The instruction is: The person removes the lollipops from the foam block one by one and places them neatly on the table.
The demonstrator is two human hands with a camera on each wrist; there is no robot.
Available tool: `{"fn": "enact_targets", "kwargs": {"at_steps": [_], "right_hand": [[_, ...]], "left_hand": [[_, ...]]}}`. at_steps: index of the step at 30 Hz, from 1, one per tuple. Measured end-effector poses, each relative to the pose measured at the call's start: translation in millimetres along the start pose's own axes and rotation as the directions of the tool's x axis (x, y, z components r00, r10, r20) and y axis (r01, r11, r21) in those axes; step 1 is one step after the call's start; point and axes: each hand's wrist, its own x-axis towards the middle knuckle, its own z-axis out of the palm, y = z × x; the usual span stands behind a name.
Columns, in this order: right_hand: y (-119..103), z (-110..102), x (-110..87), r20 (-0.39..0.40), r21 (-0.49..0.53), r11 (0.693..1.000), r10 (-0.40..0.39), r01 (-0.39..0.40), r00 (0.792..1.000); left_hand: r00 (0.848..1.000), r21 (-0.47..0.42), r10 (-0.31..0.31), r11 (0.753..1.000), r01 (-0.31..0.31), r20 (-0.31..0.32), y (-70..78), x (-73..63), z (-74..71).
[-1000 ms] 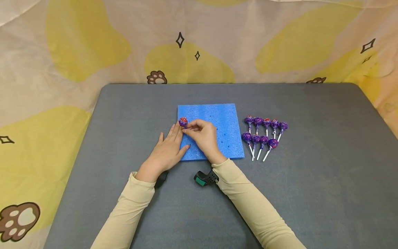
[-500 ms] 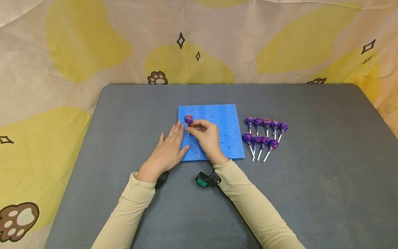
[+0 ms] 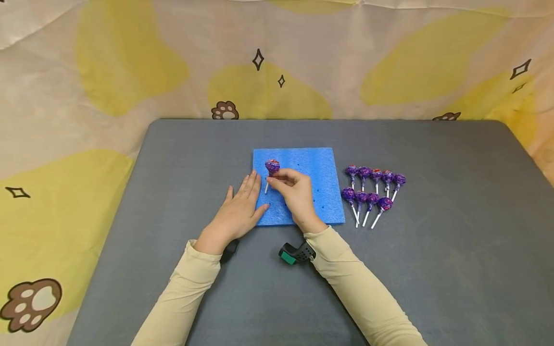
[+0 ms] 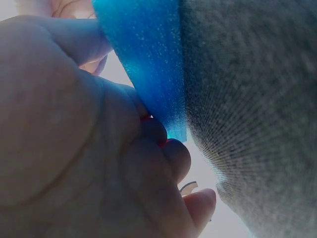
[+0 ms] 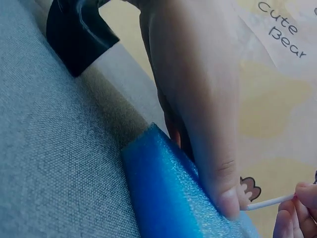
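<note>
A lollipop (image 3: 272, 166) with a purple and red wrapper is held by my right hand (image 3: 298, 197), thumb and finger pinching the stick just under the candy. Its white stick (image 5: 270, 202) slants over a blue foam block (image 3: 303, 156); I cannot tell whether the tip touches the foam. My left hand (image 3: 235, 209) lies along the block's left side with fingers extended, thumb over the front left part. In the left wrist view, that hand's palm (image 4: 74, 139) is beside the foam edge (image 4: 148, 64). Small dark holes (image 3: 314, 200) dot the foam.
Right of the block, several purple lollipops lie on the grey table (image 3: 454, 216) in a back row (image 3: 364, 171) and a front row (image 3: 385, 203). Black straps, one with a green-ended camera (image 3: 296, 253), are on the wrists. A patterned cloth (image 3: 303, 91) hangs behind.
My right hand has moved the lollipop slightly rightward, away from the left fingers, and more of its white stick shows now. My left hand stays on the block. The head view has shifted slightly.
</note>
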Motion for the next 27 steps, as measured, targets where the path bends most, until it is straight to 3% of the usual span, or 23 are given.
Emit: {"fn": "enact_targets", "kwargs": {"at_steps": [16, 27], "right_hand": [[-21.6, -40.0, -22.2, -0.022, 0.098, 0.995, 0.039, -0.037, 0.999], [-29.5, -70.8, -38.3, -0.072, 0.102, 0.994, 0.055, -0.047, 0.996]], "left_hand": [[1.0, 0.009, 0.002, 1.0, -0.002, -0.025, 1.1, 0.0, 2.0], [1.0, 0.002, 0.01, 1.0, -0.01, -0.017, 1.8, -2.4, 0.4]]}}
